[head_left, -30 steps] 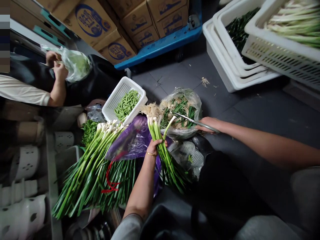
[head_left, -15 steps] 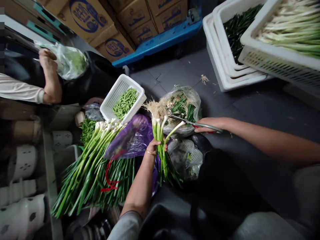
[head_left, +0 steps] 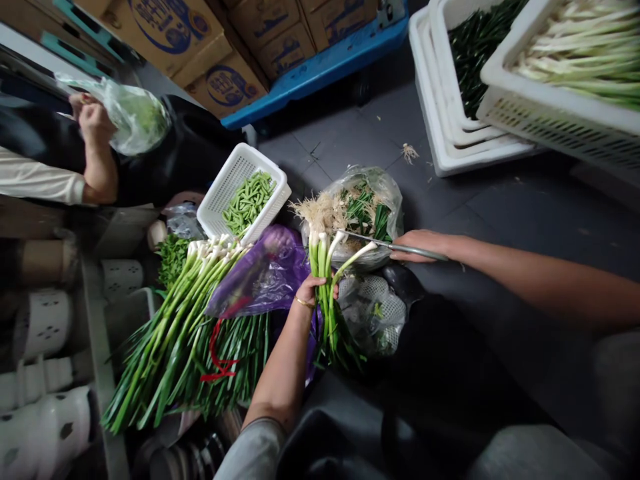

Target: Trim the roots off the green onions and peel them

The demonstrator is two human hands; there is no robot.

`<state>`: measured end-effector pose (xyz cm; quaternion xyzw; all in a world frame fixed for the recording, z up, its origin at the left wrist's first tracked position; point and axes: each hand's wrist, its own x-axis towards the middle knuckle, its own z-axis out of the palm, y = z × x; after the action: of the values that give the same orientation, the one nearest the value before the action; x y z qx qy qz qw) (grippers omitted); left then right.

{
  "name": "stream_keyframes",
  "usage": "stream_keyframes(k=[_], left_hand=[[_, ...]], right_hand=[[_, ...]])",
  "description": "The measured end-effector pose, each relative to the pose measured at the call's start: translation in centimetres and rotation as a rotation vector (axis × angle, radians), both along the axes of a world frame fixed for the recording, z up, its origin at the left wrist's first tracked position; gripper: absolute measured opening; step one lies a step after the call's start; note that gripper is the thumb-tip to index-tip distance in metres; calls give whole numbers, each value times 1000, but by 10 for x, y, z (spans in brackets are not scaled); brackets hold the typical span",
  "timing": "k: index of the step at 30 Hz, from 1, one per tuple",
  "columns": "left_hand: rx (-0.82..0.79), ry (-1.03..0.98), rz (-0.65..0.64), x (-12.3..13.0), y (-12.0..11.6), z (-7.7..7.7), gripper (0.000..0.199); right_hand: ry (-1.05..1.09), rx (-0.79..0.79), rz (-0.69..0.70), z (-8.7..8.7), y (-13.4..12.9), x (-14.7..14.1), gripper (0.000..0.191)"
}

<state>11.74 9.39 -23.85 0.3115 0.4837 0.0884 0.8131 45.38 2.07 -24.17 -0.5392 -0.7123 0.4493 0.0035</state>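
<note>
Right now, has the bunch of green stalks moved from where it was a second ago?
Yes: the stalk bunch has shifted slightly right in the picture, away from the white bean basket.

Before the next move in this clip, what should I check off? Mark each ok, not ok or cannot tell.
1. Left hand grips the green stalks: ok, closed around them.
2. Right hand holds the scissors: ok.
3. Left hand apart from the blades: ok, it sits lower on the stalks.
4. Plastic bag open: ok, scraps show inside.
5. Floor free of scraps: not ok, a root tuft lies there.
6. Blades fully closed: cannot tell.
</note>
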Motion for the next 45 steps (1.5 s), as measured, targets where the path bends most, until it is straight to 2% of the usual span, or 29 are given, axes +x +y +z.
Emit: stream_keyframes(k=[2,6,8,11,16,22,26,31,34,37,41,45], left_hand=[[-11,-27,-13,3,3,-5,42],[56,-16,30,8,6,-11,47],[114,53,70,10,5,-11,49],[182,144,102,13,2,-6,49],[232,152,26,19,-5,0,39],[271,235,-30,22,-4,-6,36],[286,252,-13,20,-4,-9,35],[223,149,59,14,-4,-2,35],[243,147,89,14,-3,2,34],[259,148,57,15,-5,4,32],[270,136,46,13,-6,6,33],[272,130,1,10,-5,5,34]], right_hand=[[-115,-9,-109,1,-3,-6,40],[-173,-206,-335,6,-11,-8,46],[-194,-184,-301,10,-12,-3,47],[-234,-68,-157,21,-8,2,46],[-266,-92,-38,36,8,-7,51],[-304,-83,-58,24,16,-17,54],[-286,-30,-46,13,6,-14,51],[-325,43,-77,6,-12,-17,51],[-318,30,-87,7,-17,-24,50],[-263,-2,-80,13,-16,-27,47],[-128,-62,-16,20,-11,-22,44],[-62,-89,20,20,-5,-16,45]])
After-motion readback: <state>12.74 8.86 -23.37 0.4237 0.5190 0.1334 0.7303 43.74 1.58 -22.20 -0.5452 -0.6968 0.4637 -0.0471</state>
